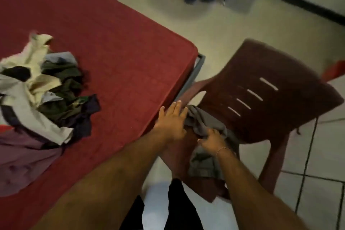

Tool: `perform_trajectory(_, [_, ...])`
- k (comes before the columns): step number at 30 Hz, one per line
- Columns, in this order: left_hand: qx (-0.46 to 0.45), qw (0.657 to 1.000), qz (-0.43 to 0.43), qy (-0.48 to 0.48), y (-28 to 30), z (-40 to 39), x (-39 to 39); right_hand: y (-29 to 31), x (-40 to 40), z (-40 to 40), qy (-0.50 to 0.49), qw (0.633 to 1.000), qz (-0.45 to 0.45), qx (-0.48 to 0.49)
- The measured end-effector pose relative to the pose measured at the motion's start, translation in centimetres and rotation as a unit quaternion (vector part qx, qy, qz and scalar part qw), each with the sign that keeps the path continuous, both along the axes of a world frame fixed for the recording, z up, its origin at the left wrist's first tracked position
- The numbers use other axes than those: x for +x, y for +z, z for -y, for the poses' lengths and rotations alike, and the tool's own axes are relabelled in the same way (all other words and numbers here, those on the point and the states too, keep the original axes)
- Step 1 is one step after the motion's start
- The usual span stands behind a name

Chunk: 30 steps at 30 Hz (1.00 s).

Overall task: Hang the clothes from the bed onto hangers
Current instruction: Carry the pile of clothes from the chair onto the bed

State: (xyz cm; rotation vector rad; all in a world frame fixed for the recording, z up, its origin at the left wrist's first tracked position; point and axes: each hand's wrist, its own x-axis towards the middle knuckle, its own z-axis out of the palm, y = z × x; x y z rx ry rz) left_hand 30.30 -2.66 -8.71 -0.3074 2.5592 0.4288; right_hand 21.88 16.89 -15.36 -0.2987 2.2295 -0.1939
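Right hand (211,139) bunching a grey garment (203,123) on the plastic chair (261,99), left hand (172,121) flat and spread beside it, clothes pile (41,87) waiting on bed (121,52) — could easily slide floorward, no hanger anywhere.

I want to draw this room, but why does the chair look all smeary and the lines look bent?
Head view: the brown chair is smeared by motion blur, as is the far floor; the wide lens bends the bed edge and tile lines; light is dim and flat, without glare; the left hand and the right hand, holding the grey garment, look sharper.
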Motion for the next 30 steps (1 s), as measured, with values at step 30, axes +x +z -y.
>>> perform_trajectory(30, [0.447,0.799,-0.121,0.384,1.0,-0.8,-4.3,10.9,-5.0,4.7,-0.208,0.772,0.226,-0.557])
